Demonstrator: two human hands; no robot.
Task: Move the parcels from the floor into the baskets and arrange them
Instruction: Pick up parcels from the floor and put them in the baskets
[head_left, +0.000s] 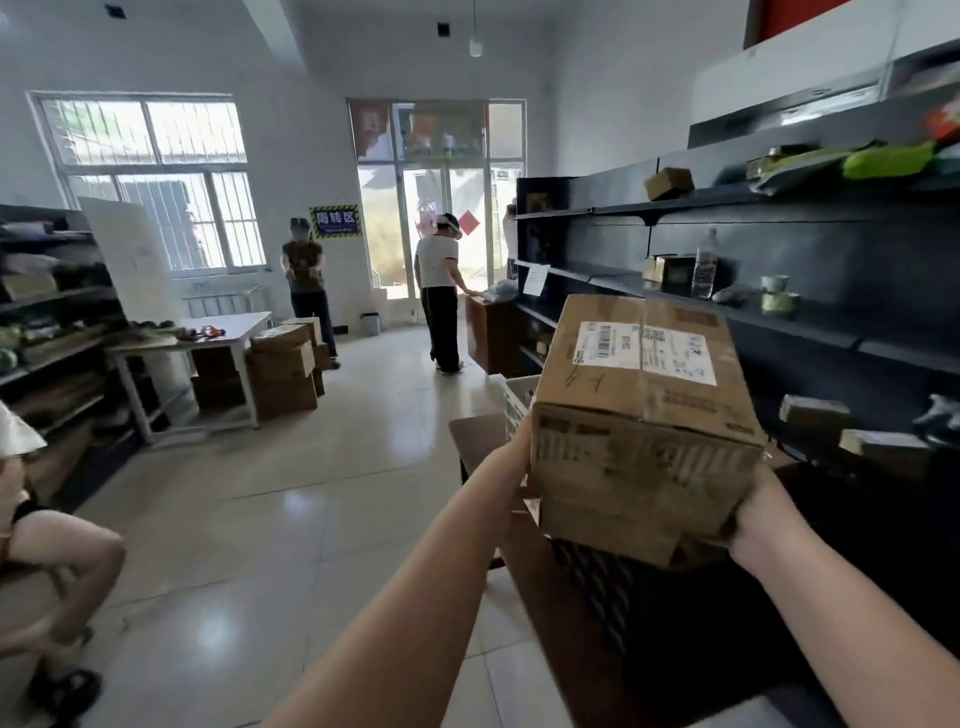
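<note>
the dark shelving (779, 249) fills the frame from 12 to 4 o'clock, holding small boxes, a clear bottle (705, 265), two tape rolls and a green bag. pale floor tiles (291, 499) spread from centre to 7 o'clock. a barred window (156, 182) sits at 10 o'clock, a glass door (441, 208) at 12. between them a yellow-and-black bordered blue sign (335, 222) reads 周转区.

the parcel (644, 415), a brown carton, is held up in the air at about 3 o'clock, over a dark crate (613, 587) and near a white basket (519, 397). its long axis runs from near-left to far-right, the near end facing the camera, top face tilted toward the viewer. a white shipping label (644, 352) with a barcode lies on top; its print is too blurred to read, as is the grey printing on the near face.

the left hand (514, 467) presses flat on the carton's left side, fingers hidden behind it. the right hand (753, 512) cups the lower right corner from beneath, fingers wrapped under.

two people stand by the door; stacked cartons (283, 366) sit beside a white table (223, 332) at 10 o'clock.
</note>
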